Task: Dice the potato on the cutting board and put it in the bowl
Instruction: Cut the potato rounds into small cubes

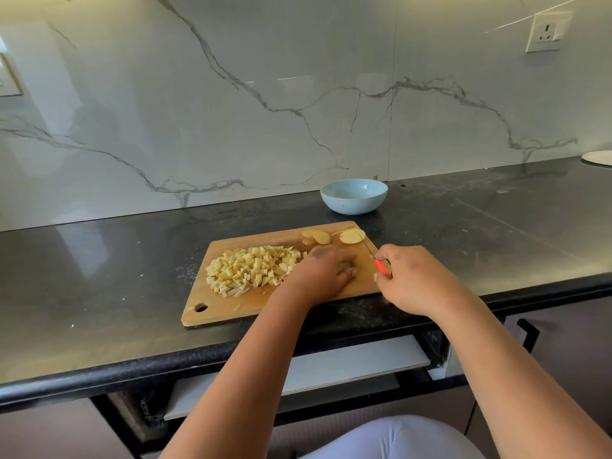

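Observation:
A wooden cutting board [231, 308] lies on the black counter. A heap of diced potato [251, 269] covers its left half. Three potato slices [351, 235] lie at its far right corner. My left hand [323, 273] rests palm down on the board beside the heap, fingers curled over something I cannot make out. My right hand [409, 276] grips a knife with a red handle [382, 267]; its thin blade points toward the slices. A light blue bowl [353, 196] stands behind the board near the wall, and looks empty.
The black counter [99, 293] runs left to right, with a marble wall behind. A white plate [597, 158] sits at the far right edge. A wall socket [548, 33] is at the upper right. A drawer [298, 372] stands open below the counter.

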A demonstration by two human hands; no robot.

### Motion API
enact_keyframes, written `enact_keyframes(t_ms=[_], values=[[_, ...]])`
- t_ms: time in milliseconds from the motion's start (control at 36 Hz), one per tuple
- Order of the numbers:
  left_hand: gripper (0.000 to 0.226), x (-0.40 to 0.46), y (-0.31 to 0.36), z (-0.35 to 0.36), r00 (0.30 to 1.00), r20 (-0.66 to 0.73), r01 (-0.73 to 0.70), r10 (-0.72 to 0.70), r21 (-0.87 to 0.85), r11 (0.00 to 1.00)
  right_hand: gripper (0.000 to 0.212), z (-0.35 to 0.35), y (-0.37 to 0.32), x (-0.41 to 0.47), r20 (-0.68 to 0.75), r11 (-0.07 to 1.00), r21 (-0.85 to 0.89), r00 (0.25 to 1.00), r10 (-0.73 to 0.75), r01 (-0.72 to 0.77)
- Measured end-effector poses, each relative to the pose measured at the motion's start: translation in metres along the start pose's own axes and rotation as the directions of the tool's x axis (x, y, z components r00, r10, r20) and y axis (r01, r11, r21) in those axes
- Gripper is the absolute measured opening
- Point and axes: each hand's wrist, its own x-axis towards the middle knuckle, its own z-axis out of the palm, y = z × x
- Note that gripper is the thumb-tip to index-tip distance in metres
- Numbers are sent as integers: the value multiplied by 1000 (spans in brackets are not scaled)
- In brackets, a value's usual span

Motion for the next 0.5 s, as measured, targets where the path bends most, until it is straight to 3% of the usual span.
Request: enact_keyframes(t_ms=[111, 361, 500], values=[[30, 4, -3, -3, 1000, -2, -12, 12, 1, 1000, 37, 0, 3, 2, -10, 1000, 16, 1000, -10, 10], [27, -3, -19, -13, 998, -30, -57, 54, -96, 994, 38, 3, -3, -1, 10, 999, 25, 999, -40, 40], [39, -9, -28, -9, 984, -151, -113, 94, -120, 986, 37, 3, -8, -3, 19, 998, 15, 998, -60, 60]])
